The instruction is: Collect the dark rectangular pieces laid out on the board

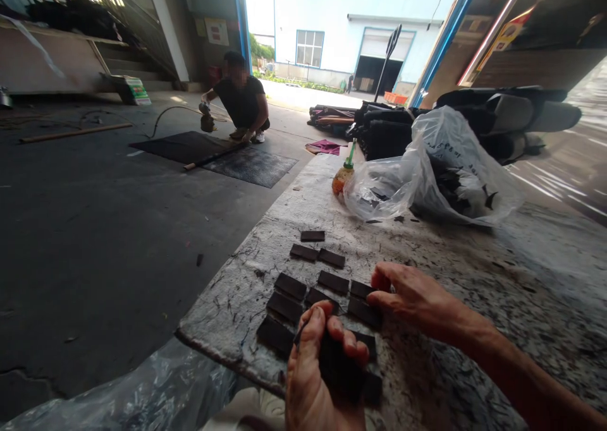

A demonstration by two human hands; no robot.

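My left hand (pixel 310 371) is wrapped round several dark, flat rectangular pieces (pixel 339 368) near the table's front edge. To its upper right, my right hand (pixel 410 292) has its thumb and curled fingers at the right end of a small black rectangular piece (pixel 361 289) lying at table level. Another black piece (pixel 364 311) lies just below those fingertips. More such pieces (pixel 290 286) are laid out in loose rows on the worn, pale tabletop (pixel 227 311); my left hand partly covers some of them.
A bottle with a green nozzle (pixel 344 175) stands beside a clear plastic bag (pixel 455 172) holding dark scraps. Dark rolls (pixel 512 115) are piled behind. Across the floor a person (pixel 241 99) squats by a dark sheet (pixel 184 146), holding a spray gun (pixel 207 120). Plastic film (pixel 156 387) lies below the table edge.
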